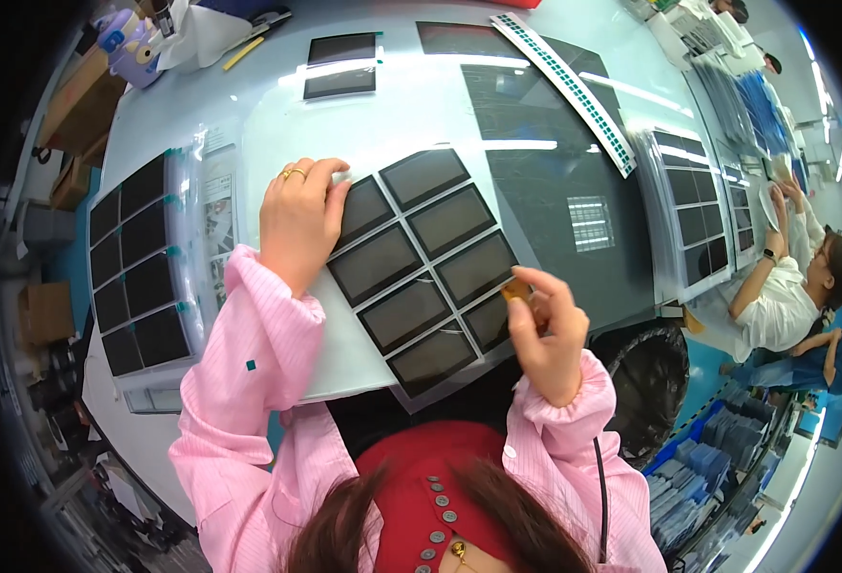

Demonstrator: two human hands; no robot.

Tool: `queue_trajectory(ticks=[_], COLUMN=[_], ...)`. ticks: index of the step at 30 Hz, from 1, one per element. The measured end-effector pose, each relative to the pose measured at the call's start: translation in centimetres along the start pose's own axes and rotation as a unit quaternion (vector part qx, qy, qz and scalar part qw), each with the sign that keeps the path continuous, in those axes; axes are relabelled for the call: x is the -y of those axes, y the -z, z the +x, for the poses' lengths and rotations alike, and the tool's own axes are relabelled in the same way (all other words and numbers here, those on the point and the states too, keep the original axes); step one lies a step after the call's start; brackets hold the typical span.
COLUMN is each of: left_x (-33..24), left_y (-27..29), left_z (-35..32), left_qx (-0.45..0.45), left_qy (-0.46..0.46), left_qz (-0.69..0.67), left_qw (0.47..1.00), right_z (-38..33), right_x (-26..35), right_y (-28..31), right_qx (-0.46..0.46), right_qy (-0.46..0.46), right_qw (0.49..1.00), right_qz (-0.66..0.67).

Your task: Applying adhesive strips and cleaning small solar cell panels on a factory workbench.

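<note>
The sheet of dark rectangular panels [419,270] lies tilted on the pale worktable [277,124], its near corner overhanging the table's front edge just before the person's chest. That overhang looks like the main hazard: if the left hand [298,222] lifts, the sheet could slide or tip toward the lap. This hand lies on the sheet's upper left corner, fingers curled down and pressing, grasping nothing. The right hand [547,329] pinches a small amber piece [516,289] between thumb and fingertips at the sheet's right edge, over the lower right panels; a slip there could drop the piece or drag it across a panel (a smear or scratch seems likely on such a glossy face).

The table is smooth and reflective, with a large dark mat [554,172] at its right half, a tray of dark panels [139,267] at the left, another tray [696,210] at the right and a long dotted strip [569,91] across the far side. Beyond, a co-worker [793,286] in white sits at a neighbouring bench, and a black-lined bin [652,382] stands near the right elbow.
</note>
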State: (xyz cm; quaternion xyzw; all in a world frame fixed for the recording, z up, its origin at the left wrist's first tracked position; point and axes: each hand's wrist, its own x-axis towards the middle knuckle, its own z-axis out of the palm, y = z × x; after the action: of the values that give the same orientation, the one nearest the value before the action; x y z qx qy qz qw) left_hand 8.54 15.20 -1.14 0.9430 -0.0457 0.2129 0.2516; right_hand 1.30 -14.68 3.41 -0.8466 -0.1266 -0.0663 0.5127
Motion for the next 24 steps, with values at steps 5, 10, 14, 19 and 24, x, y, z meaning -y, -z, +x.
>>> queue_trajectory(ticks=[5, 10, 14, 19, 24], left_x=[-1.2, -4.4, -8.8, -11.2, -10.9], left_y=[1.1, 2.7, 0.3, -3.7, -4.5], left_z=[-1.7, -1.8, -1.4, -1.0, -0.9], left_qx=[0.020, 0.040, 0.096, 0.160, 0.152], left_qy=[-0.051, -0.025, -0.199, -0.263, -0.257], left_qz=[-0.010, -0.043, -0.135, -0.124, -0.116], left_qw=[0.998, 0.998, 0.966, 0.943, 0.947], right_z=[0.1, 1.4, 3.6, 5.3, 5.7], right_x=[-1.4, -2.9, -3.7, -5.2, -5.8], right_y=[4.3, 5.2, 3.3, 1.7, 1.3], right_qx=[-0.054, -0.021, 0.008, 0.002, -0.003], right_qy=[-0.055, -0.067, -0.014, 0.044, 0.084], right_qw=[0.997, 0.997, 1.000, 0.994, 0.990], right_qz=[0.000, 0.009, -0.008, -0.098, -0.109])
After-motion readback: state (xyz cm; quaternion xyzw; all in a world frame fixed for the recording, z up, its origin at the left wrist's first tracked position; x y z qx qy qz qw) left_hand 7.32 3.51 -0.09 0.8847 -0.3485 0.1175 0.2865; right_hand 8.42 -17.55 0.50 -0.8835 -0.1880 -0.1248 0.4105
